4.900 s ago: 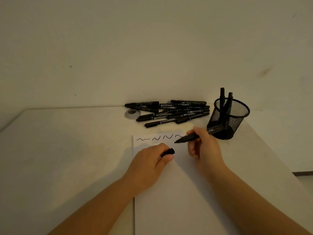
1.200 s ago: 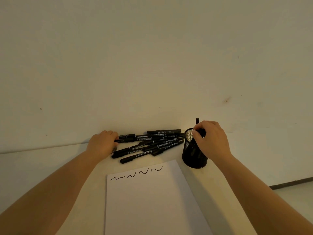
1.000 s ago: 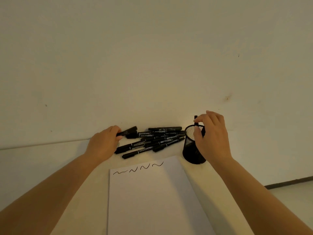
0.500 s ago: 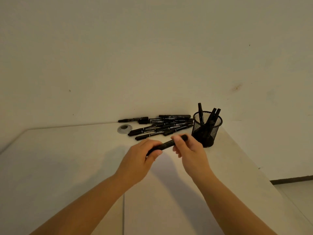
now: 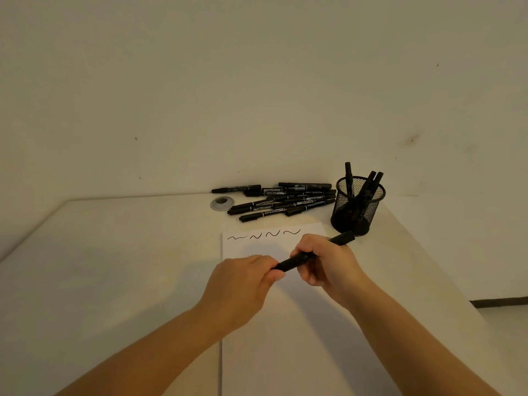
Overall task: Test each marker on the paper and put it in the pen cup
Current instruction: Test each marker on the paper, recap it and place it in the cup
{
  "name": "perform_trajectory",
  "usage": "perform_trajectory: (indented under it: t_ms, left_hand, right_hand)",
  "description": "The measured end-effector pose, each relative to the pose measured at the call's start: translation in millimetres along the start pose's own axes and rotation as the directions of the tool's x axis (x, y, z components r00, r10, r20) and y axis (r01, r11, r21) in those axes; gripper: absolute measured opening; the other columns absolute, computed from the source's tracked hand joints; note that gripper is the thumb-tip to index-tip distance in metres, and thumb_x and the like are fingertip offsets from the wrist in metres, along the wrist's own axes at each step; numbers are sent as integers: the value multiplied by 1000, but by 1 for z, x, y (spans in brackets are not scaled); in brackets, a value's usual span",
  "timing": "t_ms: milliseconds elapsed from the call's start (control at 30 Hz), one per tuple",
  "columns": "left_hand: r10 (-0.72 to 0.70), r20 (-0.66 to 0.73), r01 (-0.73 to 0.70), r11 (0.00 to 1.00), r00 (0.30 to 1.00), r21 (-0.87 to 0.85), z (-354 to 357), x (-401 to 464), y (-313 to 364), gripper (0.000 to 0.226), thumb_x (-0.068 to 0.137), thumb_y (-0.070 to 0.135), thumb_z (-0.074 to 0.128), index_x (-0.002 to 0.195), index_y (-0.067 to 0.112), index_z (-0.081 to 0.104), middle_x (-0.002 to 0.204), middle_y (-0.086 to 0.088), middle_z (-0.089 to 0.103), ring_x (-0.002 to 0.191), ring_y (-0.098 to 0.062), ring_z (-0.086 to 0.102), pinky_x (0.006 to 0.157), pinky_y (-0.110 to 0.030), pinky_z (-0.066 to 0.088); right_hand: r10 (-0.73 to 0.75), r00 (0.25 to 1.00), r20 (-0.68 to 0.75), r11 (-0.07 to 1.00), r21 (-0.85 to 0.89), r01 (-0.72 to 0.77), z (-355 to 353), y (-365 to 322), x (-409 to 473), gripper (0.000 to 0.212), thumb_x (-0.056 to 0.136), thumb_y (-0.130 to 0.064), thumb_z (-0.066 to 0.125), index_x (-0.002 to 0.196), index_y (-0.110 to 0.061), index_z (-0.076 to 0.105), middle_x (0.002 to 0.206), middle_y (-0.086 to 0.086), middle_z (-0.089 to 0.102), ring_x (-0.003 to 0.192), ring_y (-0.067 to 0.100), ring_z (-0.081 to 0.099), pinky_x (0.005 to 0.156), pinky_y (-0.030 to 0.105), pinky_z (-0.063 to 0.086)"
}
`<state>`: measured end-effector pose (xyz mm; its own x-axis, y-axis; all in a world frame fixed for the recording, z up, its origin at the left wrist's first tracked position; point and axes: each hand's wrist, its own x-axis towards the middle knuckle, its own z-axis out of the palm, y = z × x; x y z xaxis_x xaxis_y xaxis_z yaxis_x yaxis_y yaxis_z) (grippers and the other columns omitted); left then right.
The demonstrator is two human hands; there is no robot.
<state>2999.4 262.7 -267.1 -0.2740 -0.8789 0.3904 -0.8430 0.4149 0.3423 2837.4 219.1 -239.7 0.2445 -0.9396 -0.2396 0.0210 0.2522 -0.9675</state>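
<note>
Your left hand [image 5: 243, 284] swallows the near end of the marker [image 5: 297, 260], so you cannot see whether a cap sits there; your right hand [image 5: 328, 267] covers its middle. Both forearms run off the bottom edge. The printing on the loose markers [image 5: 280, 201] by the far wall is too small to read. Inside the mesh pen cup [image 5: 357, 207] the barrels blur into dark; perhaps four stand there. The paper [image 5: 285, 352] is cut off at the bottom edge.
</note>
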Motion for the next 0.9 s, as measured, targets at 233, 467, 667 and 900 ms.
perform_trajectory:
  t_ms: [233,467,667,900]
  left_hand:
    - [-103,299,232,869,949,-437,-1,0,1,34,94,29,44,64,39,55,52,16,53,46,-2,45,47,-15,38]
    - [-384,297,486,686,874,-542,-10,4,-47,33,96,20,42,67,20,58,48,9,55,44,-2,51,45,-12,37]
    - [-183,195,226,947,963,-228,21,23,-30,24,95,33,40,96,18,59,90,3,68,86,-11,61,75,-26,46]
    - [-106,135,129,975,985,-183,36,23,-38,28,95,33,39,106,15,58,92,0,58,90,-14,48,73,-25,36]
  right_hand:
    - [-203,959,196,979,27,202,-13,12,8,34,80,-6,50,49,-13,60,40,4,47,34,15,37,37,18,31]
    - [-324,922,-211,944,-14,328,-89,10,35,37,89,-10,46,57,-16,64,46,1,51,38,11,41,37,19,31]
    - [-335,900,-278,932,-235,274,-70,30,60,13,86,-16,61,88,-28,67,77,2,66,63,4,59,54,16,46]
    - [-383,845,-373,911,-303,280,-61,36,86,13,87,-17,56,77,-24,60,67,1,65,66,7,61,65,23,46]
